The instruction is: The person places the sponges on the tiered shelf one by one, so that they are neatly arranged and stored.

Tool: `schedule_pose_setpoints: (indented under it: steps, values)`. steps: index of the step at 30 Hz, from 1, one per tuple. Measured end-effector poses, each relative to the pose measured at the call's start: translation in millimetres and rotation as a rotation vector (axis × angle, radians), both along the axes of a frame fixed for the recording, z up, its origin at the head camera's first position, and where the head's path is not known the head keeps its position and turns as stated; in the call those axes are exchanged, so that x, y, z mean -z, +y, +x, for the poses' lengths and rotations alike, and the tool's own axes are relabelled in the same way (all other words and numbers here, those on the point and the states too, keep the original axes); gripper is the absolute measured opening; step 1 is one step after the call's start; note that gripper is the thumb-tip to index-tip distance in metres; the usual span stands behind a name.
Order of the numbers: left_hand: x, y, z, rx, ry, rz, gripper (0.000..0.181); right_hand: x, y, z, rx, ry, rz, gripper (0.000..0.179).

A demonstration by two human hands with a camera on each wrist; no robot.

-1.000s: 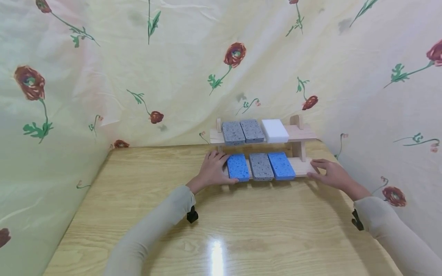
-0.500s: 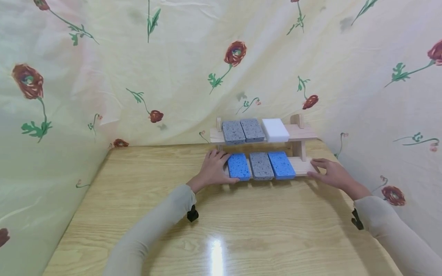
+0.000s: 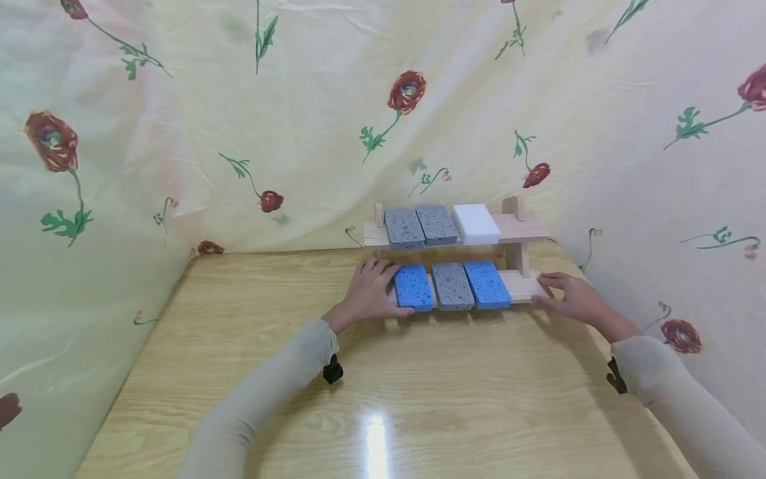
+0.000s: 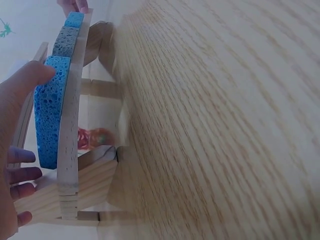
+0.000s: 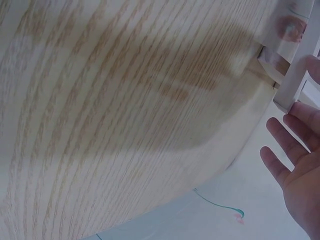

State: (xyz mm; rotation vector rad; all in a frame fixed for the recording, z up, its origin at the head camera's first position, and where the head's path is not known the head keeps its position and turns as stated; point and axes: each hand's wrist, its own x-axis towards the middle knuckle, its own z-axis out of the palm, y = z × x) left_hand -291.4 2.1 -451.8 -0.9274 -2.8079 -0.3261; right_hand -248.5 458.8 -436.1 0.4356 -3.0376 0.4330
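A two-tier wooden rack (image 3: 522,286) stands at the back of the table. My left hand (image 3: 368,291) holds the leftmost blue sponge (image 3: 414,287) on the lower tier, thumb at its front edge and fingers around its left and far side. In the left wrist view the thumb presses on the blue sponge (image 4: 50,115), which lies on the board. My right hand (image 3: 571,298) pinches the lower board's right end between thumb and index finger; its other fingers spread loosely in the right wrist view. A grey sponge (image 3: 452,286) and another blue sponge (image 3: 487,285) share this tier.
On the upper tier lie two grey sponges (image 3: 403,227) side by side and a white sponge (image 3: 476,224). Flowered cloth (image 3: 299,120) hangs behind the rack and along both sides. The wooden table (image 3: 443,386) stretches in front.
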Motion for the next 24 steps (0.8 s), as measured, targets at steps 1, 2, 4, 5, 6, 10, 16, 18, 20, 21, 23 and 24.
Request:
schedule_pose_setpoints:
  steps: [1,2,4,5,6,10,16,18,20,21,23,24]
  values:
    - [-0.5,-0.5,-0.2,0.000,0.001,0.001,0.105,0.2,0.3,-0.9,-0.001,0.000,-0.001,0.064]
    - [-1.0,-1.1,-0.2,0.001,0.002,0.004,0.104,0.3,0.2,-1.8,-0.004,0.000,-0.001,0.064]
    - [-1.9,-2.2,-0.4,0.003,0.001,0.011,0.103,0.2,0.5,-3.5,-0.012,-0.005,0.004,0.064]
    - [-2.2,-2.8,-0.3,0.003,0.002,0.010,0.103,0.2,0.7,-4.3,-0.015,-0.007,0.007,0.064]
    - [-2.3,-3.6,-0.2,0.004,0.003,0.016,0.103,-0.2,0.5,-5.3,-0.016,-0.011,0.010,0.064]
    - [-4.3,-7.3,1.1,0.008,-0.002,0.037,0.102,-3.2,-1.0,-8.5,-0.014,-0.037,0.017,0.065]
    - [-9.4,-13.4,3.3,0.013,-0.019,0.078,0.102,-8.4,-3.6,-11.5,-0.006,-0.088,0.026,0.069]
    - [-10.5,-15.5,3.8,0.012,-0.017,0.078,0.101,-9.7,-4.2,-12.4,-0.002,-0.104,0.026,0.070]
    - [-11.5,-18.2,4.3,0.007,-0.015,0.067,0.101,-10.5,-4.8,-13.1,0.002,-0.116,0.024,0.071]
    - [-11.9,-19.6,4.5,0.003,-0.014,0.059,0.100,-10.5,-4.9,-13.5,0.003,-0.122,0.022,0.071]
    - [-12.9,-23.0,5.1,-0.003,-0.015,0.046,0.100,-10.4,-5.0,-14.5,0.005,-0.133,0.017,0.071]
    - [-13.3,-24.5,5.5,-0.007,-0.019,0.037,0.101,-10.4,-4.4,-14.7,0.007,-0.141,0.012,0.071]
